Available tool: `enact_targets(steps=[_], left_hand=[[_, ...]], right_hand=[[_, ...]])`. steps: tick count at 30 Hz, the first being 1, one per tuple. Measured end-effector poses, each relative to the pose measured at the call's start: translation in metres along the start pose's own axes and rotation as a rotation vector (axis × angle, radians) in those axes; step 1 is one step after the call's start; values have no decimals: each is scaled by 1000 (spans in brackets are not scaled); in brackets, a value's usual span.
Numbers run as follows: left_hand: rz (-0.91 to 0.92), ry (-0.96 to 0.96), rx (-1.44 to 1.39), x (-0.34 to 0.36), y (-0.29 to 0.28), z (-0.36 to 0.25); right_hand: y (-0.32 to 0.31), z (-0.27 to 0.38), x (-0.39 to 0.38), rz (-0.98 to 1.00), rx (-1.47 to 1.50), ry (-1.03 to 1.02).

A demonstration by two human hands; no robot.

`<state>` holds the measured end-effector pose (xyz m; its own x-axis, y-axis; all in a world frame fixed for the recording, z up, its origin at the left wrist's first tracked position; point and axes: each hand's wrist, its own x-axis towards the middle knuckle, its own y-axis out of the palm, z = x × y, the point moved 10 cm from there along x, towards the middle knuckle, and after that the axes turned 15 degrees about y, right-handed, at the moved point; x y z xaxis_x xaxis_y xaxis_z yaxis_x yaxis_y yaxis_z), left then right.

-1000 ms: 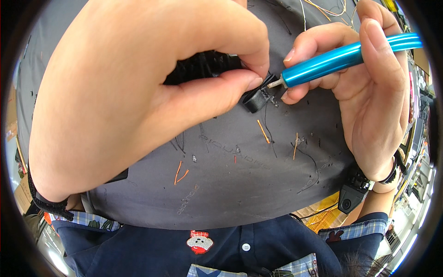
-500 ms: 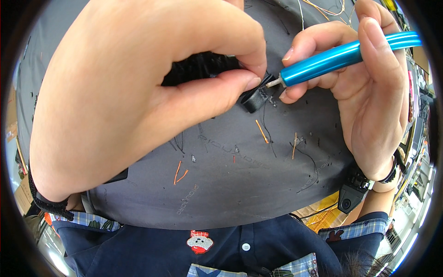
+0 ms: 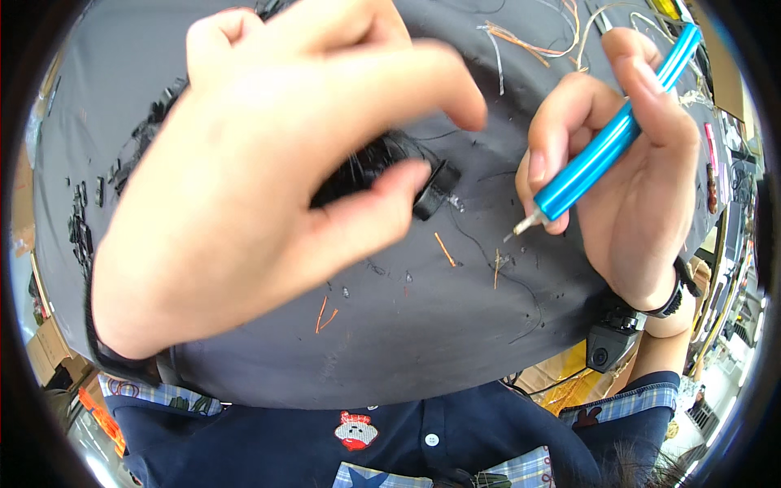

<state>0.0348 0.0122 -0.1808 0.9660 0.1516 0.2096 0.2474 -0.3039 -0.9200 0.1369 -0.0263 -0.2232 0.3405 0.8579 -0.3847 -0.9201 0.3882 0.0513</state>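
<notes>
My left hand (image 3: pixel 268 163) is over the work surface, slightly blurred, with thumb and forefinger spread apart. Its thumb tip is close to a small black strap loop (image 3: pixel 439 189), which looks like leather and lies on the grey cloth. Behind my fingers, a bundle of black pieces (image 3: pixel 358 171) is partly hidden. My right hand (image 3: pixel 630 171) grips a shiny blue pen-like tool (image 3: pixel 590 161) with a thin pale tip. That tip points down and left, apart from the loop, above the cloth.
Grey cloth (image 3: pixel 407 358) covers the surface. Orange thread snippets (image 3: pixel 443 249) and black threads (image 3: pixel 529 285) are scattered nearer me. Pale and orange threads (image 3: pixel 521 45) lie at the far right. More black pieces (image 3: pixel 81 224) are spread at the left. A small black camera (image 3: pixel 612 342) sits at my right wrist.
My left thumb and forefinger have parted and let go of the black strap loop. My right hand has drawn the blue tool's tip away from it, and the tool now tilts more steeply.
</notes>
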Motion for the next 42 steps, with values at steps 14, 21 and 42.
enact_targets(steps=[14, 21, 42], left_hand=[[76, 102, -31, -3, 7, -8], [67, 95, 172, 6, 8, -14], [126, 9, 180, -2, 11, 1]], right_hand=[[-6, 4, 1, 46, 95, 21], [-8, 3, 2, 27, 89, 42], [13, -5, 0, 151, -5, 46]])
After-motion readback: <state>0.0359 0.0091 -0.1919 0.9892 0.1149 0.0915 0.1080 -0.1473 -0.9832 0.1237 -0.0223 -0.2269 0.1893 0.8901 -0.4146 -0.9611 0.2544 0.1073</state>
